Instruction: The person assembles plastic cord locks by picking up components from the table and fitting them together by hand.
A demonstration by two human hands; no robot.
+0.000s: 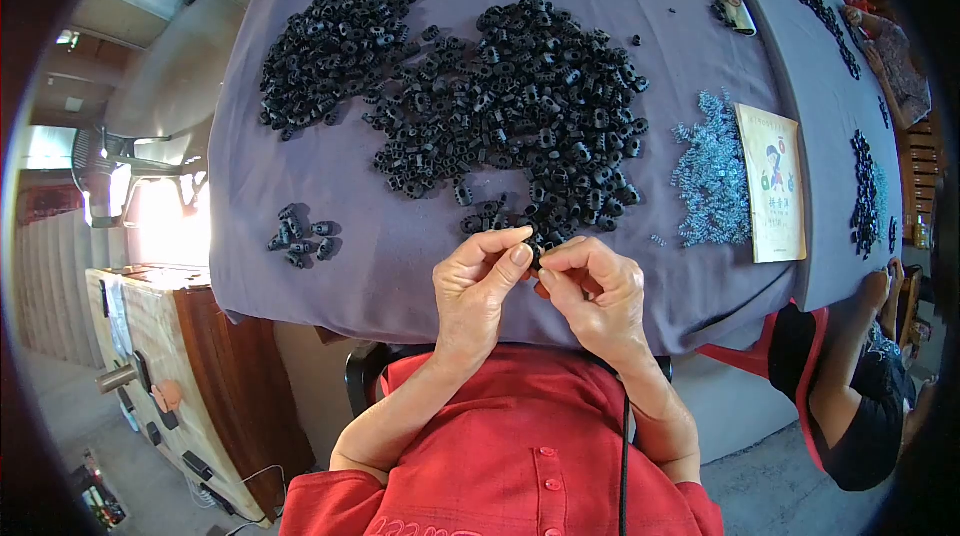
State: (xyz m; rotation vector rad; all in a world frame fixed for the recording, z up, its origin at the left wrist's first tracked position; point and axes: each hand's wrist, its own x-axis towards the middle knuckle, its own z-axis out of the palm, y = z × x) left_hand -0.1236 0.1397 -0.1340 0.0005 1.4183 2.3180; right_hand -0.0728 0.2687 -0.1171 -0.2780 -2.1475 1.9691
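My left hand (476,291) and my right hand (598,298) meet at the table's near edge, fingertips pinched close together. Between them is a small black plastic piece (536,258), mostly covered by the fingers; it looks like a cord lock part. Just beyond the fingertips spreads a large pile of black plastic pieces (520,96), with a second heap of them (335,46) at the far left. A small group of black pieces (300,236) lies apart on the left. Right of the big pile is a pile of tiny bluish springs (712,176).
A paper booklet (772,186) lies beside the springs on the grey-purple tablecloth (400,266). Farther back is a pale packet (730,1). At right, other people sit by more black pieces (864,196). A wooden cabinet (220,386) stands left of me.
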